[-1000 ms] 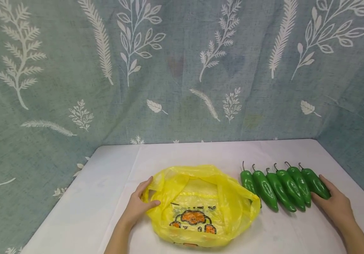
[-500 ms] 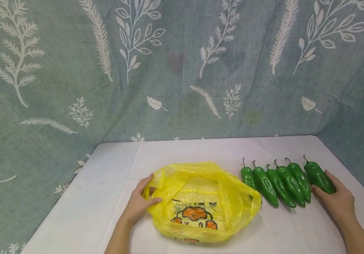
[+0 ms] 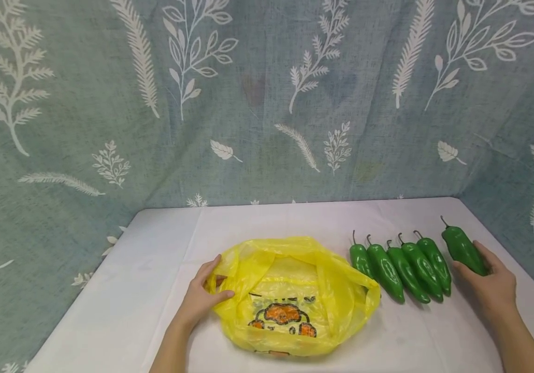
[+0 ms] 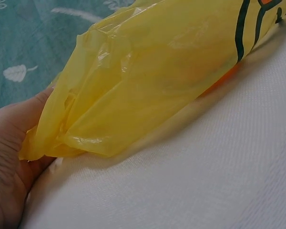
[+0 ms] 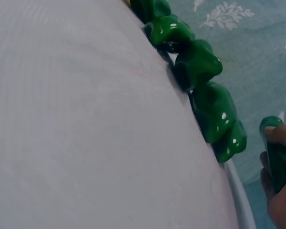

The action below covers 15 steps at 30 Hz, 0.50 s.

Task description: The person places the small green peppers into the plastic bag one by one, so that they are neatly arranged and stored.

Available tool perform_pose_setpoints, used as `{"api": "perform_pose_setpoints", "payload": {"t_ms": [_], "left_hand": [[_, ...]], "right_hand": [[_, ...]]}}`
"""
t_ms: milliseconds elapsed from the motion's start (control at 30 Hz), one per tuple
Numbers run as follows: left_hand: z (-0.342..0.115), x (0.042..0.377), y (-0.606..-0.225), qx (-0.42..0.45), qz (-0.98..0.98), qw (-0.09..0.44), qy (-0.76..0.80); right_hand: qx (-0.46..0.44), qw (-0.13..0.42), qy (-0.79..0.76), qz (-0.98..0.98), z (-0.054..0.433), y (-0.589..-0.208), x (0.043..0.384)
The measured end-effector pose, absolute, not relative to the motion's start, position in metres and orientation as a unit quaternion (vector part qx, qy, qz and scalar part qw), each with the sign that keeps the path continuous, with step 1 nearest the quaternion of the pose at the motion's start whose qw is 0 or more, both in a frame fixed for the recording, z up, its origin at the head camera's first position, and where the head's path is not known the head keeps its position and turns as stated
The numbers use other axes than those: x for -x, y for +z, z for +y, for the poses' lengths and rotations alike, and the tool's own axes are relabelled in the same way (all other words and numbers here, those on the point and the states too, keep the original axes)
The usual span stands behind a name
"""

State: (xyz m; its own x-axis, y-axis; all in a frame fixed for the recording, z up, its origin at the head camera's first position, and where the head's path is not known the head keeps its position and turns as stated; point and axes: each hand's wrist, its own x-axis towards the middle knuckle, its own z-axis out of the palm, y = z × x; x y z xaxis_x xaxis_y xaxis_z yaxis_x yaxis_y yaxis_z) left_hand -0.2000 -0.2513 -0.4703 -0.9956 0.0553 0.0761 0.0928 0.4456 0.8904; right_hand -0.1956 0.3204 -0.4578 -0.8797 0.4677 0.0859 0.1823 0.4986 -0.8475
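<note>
A yellow plastic bag (image 3: 290, 290) with an orange and black print lies on the table, its mouth spread wide. At its left edge my left hand (image 3: 203, 292) holds the rim, thumb on one side and fingers on the other; the left wrist view shows the bag's film (image 4: 133, 86) gathered in that hand (image 4: 14, 143). My right hand (image 3: 492, 282) grips a green chili pepper (image 3: 463, 249) by its lower end, stem pointing away. In the right wrist view this pepper (image 5: 278, 162) is above the table, between thumb and fingers.
Several more green peppers (image 3: 408, 269) lie side by side between the bag and my right hand; the leftmost is partly behind the bag. A white cloth (image 3: 257, 220) covers the table. A grey-green leaf-patterned curtain (image 3: 248, 103) stands behind and at both sides.
The right hand has picked up the rightmost pepper and moved it away from the row, up and slightly to the right. The left hand keeps its hold on the bag.
</note>
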Motion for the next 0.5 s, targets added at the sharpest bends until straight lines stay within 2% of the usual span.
{"api": "perform_pose_setpoints", "payload": {"t_ms": [500], "left_hand": [[-0.252,0.201,-0.470,0.039,-0.856,0.018,-0.515]], "right_hand": [[0.107,0.191,0.481,-0.849,0.294,-0.433,0.195]]}}
